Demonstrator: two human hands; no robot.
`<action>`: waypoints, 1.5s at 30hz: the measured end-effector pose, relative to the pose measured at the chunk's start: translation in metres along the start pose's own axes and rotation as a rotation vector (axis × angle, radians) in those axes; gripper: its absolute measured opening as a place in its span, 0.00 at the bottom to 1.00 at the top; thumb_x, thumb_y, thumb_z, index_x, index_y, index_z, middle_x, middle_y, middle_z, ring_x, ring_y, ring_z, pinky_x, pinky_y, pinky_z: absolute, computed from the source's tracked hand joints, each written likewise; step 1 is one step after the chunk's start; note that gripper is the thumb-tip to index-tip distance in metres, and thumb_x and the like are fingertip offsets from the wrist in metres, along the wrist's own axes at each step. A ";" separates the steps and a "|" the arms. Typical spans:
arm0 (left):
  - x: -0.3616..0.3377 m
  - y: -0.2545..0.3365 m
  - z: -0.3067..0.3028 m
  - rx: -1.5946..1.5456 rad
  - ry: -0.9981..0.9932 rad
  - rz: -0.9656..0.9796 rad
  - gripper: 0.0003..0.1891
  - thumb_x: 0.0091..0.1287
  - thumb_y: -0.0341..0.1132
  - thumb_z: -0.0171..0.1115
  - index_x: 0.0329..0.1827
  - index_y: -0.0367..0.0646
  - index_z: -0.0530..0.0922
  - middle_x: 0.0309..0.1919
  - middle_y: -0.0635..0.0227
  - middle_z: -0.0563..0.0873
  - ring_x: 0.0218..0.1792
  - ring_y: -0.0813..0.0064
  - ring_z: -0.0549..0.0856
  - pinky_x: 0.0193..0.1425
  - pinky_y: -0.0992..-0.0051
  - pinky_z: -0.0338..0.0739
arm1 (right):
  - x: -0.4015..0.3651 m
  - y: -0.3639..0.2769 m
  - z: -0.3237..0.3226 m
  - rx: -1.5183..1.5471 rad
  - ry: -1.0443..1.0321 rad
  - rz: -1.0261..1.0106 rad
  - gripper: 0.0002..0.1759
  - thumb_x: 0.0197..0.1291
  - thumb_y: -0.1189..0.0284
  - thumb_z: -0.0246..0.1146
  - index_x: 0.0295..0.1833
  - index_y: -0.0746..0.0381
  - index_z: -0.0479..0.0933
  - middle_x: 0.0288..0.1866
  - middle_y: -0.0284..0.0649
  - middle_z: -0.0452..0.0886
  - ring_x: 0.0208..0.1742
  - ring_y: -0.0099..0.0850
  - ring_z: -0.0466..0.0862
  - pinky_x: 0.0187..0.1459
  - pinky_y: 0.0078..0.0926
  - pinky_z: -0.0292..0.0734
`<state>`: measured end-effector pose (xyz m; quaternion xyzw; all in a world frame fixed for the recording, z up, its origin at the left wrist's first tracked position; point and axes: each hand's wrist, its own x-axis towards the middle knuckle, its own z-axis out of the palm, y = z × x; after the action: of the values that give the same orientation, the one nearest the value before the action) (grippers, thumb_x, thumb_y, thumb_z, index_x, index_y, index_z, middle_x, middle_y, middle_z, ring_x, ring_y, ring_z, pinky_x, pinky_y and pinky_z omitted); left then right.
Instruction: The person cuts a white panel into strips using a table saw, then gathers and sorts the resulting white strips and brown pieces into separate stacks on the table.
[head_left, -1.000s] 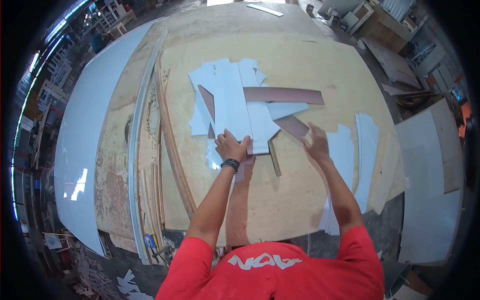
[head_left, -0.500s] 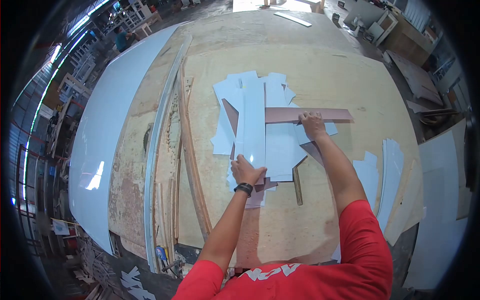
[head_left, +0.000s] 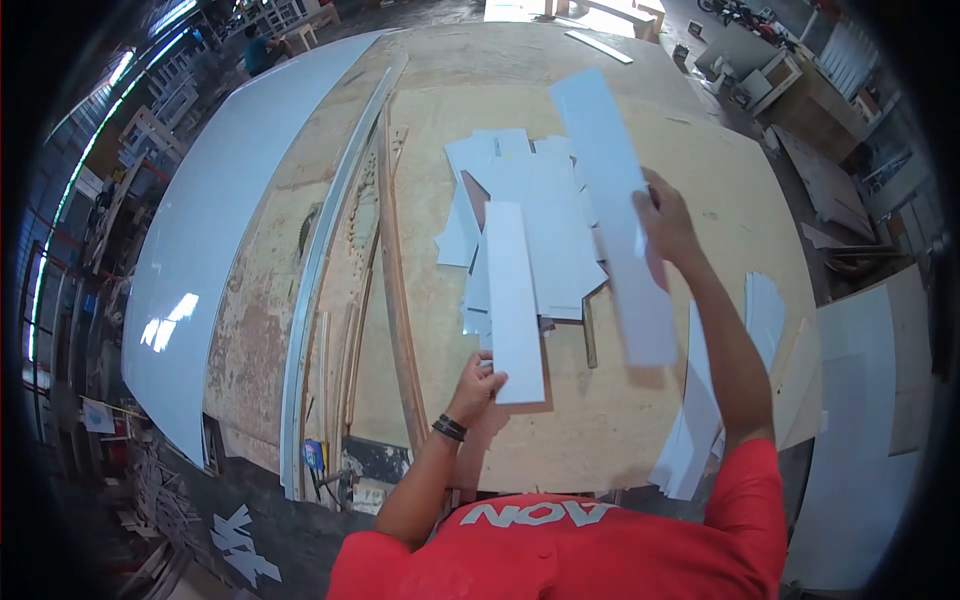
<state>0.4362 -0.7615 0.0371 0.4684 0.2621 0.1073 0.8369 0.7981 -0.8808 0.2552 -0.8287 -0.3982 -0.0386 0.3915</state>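
head view: item one, right hand (head_left: 665, 215), closed on the long edge of a long white strip (head_left: 600, 150), about midway along; the strip is lifted clear of the table (head_left: 560, 440), slanting from the far side toward the person, its near end hanging over bare board. item two, left hand (head_left: 478, 385), fingers and thumb pinched on the near left corner of a second white strip (head_left: 515, 300); this one lies flat, its far half on the pile of white offcuts (head_left: 545, 220), its near end on the table. item three, dark wristband (head_left: 449, 428) on the left wrist. item four, short wooden stick (head_left: 590, 340), just beside the pile's near edge, between the two strips. item five, stack of white strips (head_left: 765, 310) at the table's right edge, well apart from the pile. item six, long wooden batten (head_left: 395, 270) running along the left of the pile; beyond it a large white sheet (head_left: 220, 200). handling note, as a judgement: the lifted strip looks thin and likely to flex, so a mid-length hold as shown suits it best, carried level and kept off the pile's corners; the flat strip should slide more cleanly if the left hand draws it straight along its length rather than twisting from the corner, clear of the stick.
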 end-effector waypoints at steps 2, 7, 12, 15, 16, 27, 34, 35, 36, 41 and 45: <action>-0.024 -0.018 0.023 -0.155 -0.052 -0.064 0.22 0.71 0.20 0.59 0.66 0.39 0.67 0.51 0.61 0.87 0.48 0.77 0.86 0.53 0.77 0.83 | -0.013 0.012 0.039 0.457 -0.124 0.170 0.25 0.69 0.70 0.61 0.70 0.64 0.75 0.43 0.53 0.88 0.43 0.40 0.88 0.49 0.38 0.82; -0.060 -0.045 0.041 -0.744 -0.038 -0.314 0.28 0.71 0.20 0.57 0.74 0.36 0.61 0.52 0.61 0.86 0.48 0.74 0.87 0.55 0.75 0.83 | -0.108 0.024 0.146 0.185 -0.271 0.476 0.36 0.66 0.59 0.69 0.73 0.69 0.71 0.46 0.52 0.86 0.50 0.42 0.87 0.54 0.40 0.81; -0.066 -0.062 0.044 0.039 0.011 -0.063 0.34 0.69 0.21 0.58 0.78 0.42 0.58 0.55 0.57 0.83 0.55 0.73 0.84 0.58 0.71 0.81 | -0.238 -0.012 0.161 -0.144 -0.221 0.271 0.43 0.63 0.54 0.71 0.76 0.67 0.66 0.66 0.58 0.75 0.70 0.52 0.74 0.69 0.46 0.71; -0.068 -0.071 0.047 0.231 0.012 0.090 0.36 0.67 0.20 0.59 0.78 0.44 0.57 0.54 0.56 0.83 0.53 0.73 0.84 0.57 0.70 0.81 | -0.278 -0.029 0.155 -0.056 -0.195 0.426 0.46 0.61 0.54 0.73 0.77 0.67 0.65 0.70 0.58 0.72 0.73 0.54 0.71 0.72 0.48 0.69; -0.070 -0.072 0.053 0.238 -0.011 0.083 0.36 0.67 0.20 0.59 0.78 0.44 0.57 0.54 0.56 0.83 0.53 0.73 0.84 0.57 0.70 0.81 | -0.286 -0.030 0.152 0.048 -0.178 0.510 0.47 0.60 0.53 0.74 0.77 0.67 0.64 0.71 0.58 0.71 0.73 0.56 0.70 0.72 0.48 0.68; -0.096 -0.071 0.078 0.186 -0.012 0.055 0.08 0.74 0.31 0.62 0.47 0.34 0.79 0.39 0.64 0.87 0.39 0.79 0.84 0.44 0.73 0.79 | -0.374 -0.058 0.105 0.087 -0.199 0.581 0.44 0.66 0.50 0.65 0.77 0.69 0.63 0.66 0.65 0.77 0.66 0.57 0.80 0.66 0.47 0.75; -0.120 -0.052 0.138 0.811 -0.294 0.412 0.16 0.69 0.38 0.69 0.50 0.37 0.76 0.34 0.55 0.88 0.28 0.60 0.87 0.32 0.66 0.80 | -0.392 -0.039 0.055 0.389 -0.015 0.623 0.62 0.50 0.45 0.79 0.78 0.74 0.60 0.69 0.64 0.75 0.72 0.51 0.76 0.71 0.43 0.70; -0.122 -0.052 0.148 0.809 -0.295 0.412 0.16 0.69 0.38 0.69 0.50 0.37 0.76 0.34 0.55 0.88 0.28 0.60 0.87 0.32 0.66 0.80 | -0.397 -0.027 0.046 0.391 0.032 0.614 0.63 0.47 0.45 0.81 0.78 0.73 0.61 0.69 0.63 0.75 0.72 0.49 0.76 0.71 0.43 0.71; -0.123 -0.052 0.156 0.771 -0.454 0.419 0.19 0.68 0.41 0.70 0.52 0.37 0.75 0.37 0.52 0.88 0.32 0.54 0.88 0.36 0.64 0.82 | -0.401 -0.017 0.037 0.393 0.077 0.606 0.64 0.44 0.45 0.82 0.79 0.71 0.61 0.70 0.62 0.75 0.72 0.48 0.76 0.70 0.42 0.71; -0.132 -0.039 0.192 0.871 -0.903 0.353 0.37 0.62 0.47 0.76 0.70 0.37 0.72 0.56 0.48 0.84 0.55 0.55 0.86 0.57 0.59 0.83 | -0.412 -0.008 -0.024 0.544 0.082 0.747 0.61 0.48 0.49 0.81 0.80 0.70 0.61 0.69 0.59 0.76 0.70 0.44 0.78 0.68 0.42 0.73; -0.127 -0.040 0.190 0.762 -0.876 0.325 0.40 0.64 0.50 0.74 0.74 0.38 0.68 0.56 0.49 0.84 0.55 0.55 0.86 0.58 0.62 0.82 | -0.433 0.051 -0.051 0.053 0.270 0.748 0.62 0.47 0.47 0.81 0.79 0.70 0.60 0.70 0.62 0.74 0.71 0.50 0.76 0.69 0.44 0.73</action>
<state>0.4292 -0.9755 0.1276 0.7699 -0.1619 -0.0708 0.6132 0.5512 -1.2073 0.0963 -0.8935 -0.0147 0.0085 0.4488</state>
